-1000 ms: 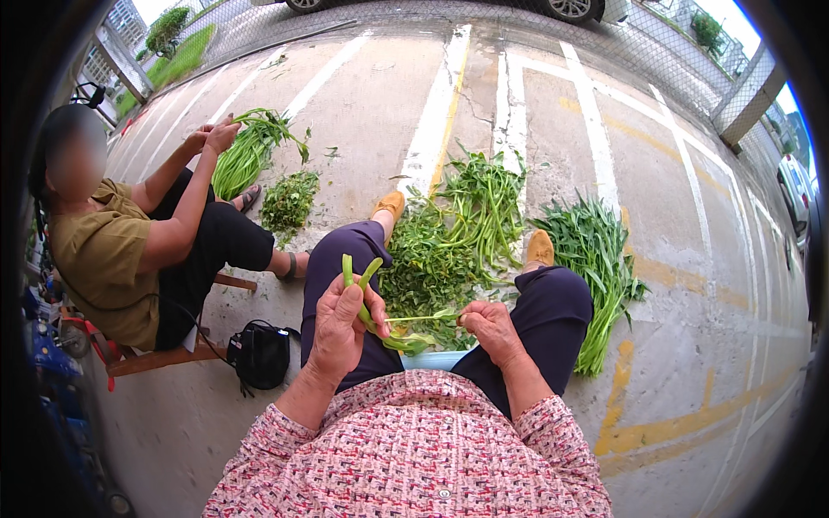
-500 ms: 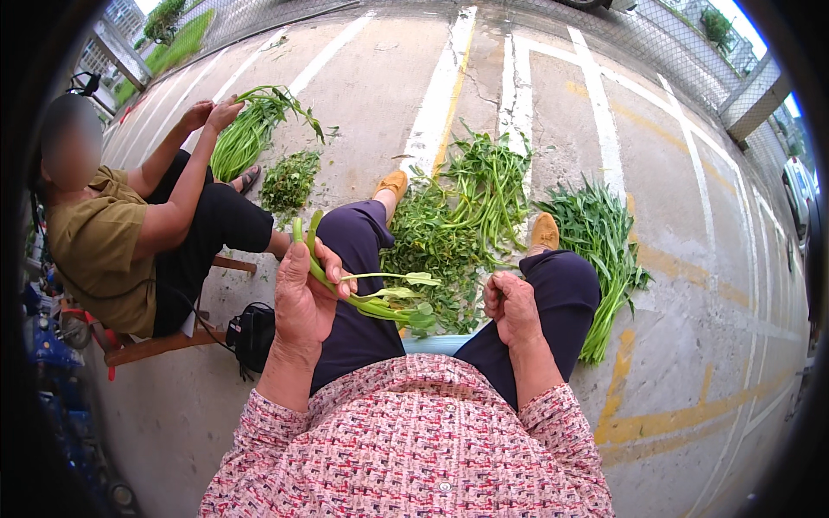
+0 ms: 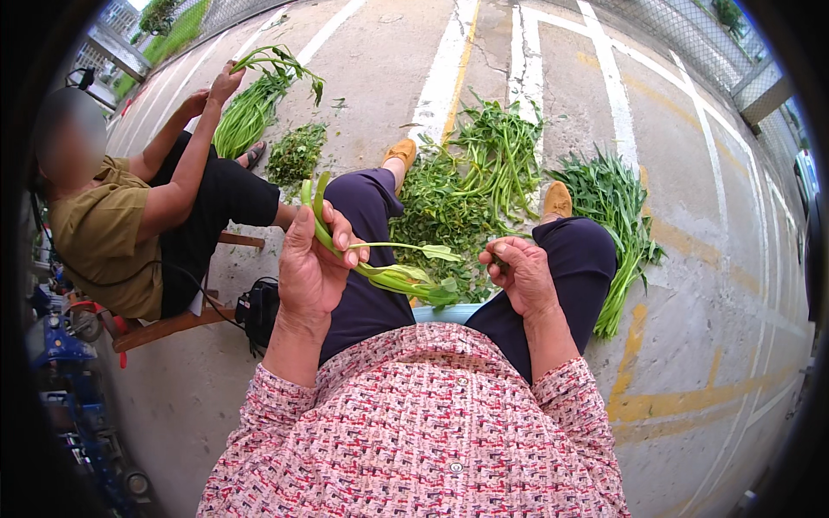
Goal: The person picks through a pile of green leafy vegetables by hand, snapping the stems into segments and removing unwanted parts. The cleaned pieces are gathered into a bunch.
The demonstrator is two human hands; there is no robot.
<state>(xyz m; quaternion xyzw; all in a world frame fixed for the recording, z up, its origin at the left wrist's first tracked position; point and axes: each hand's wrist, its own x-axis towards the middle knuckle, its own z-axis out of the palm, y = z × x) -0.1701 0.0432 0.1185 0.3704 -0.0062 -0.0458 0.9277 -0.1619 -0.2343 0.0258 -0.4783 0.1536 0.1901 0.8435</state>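
My left hand (image 3: 309, 269) is closed around a few green water spinach stems (image 3: 401, 281). Their thick ends stick up past my thumb, and the leafy tips hang to the right over my lap. To the right, above my other thigh, my right hand (image 3: 528, 278) has its thumb and fingers pinched together. Something small and dark seems to show at its fingertips, too small to name. Between my feet lies a heap of loose leaves (image 3: 425, 211), with a tangle of long-stemmed greens (image 3: 509, 160) at its far side. Beside my right foot rests a bundle of leafy greens (image 3: 611, 237).
At the left a person (image 3: 108, 207) sits on a wooden stool (image 3: 173, 328), holding a green stem. By that person lie a bundle of greens (image 3: 246, 121) and a small leaf pile (image 3: 296, 155). A black bag (image 3: 257, 312) stands near my left side.
My right hand has turned, so its pinched fingertips now show. My left hand still grips the stems. The other person's hands have moved apart, one raised with the stem. The whole view has shifted slightly.
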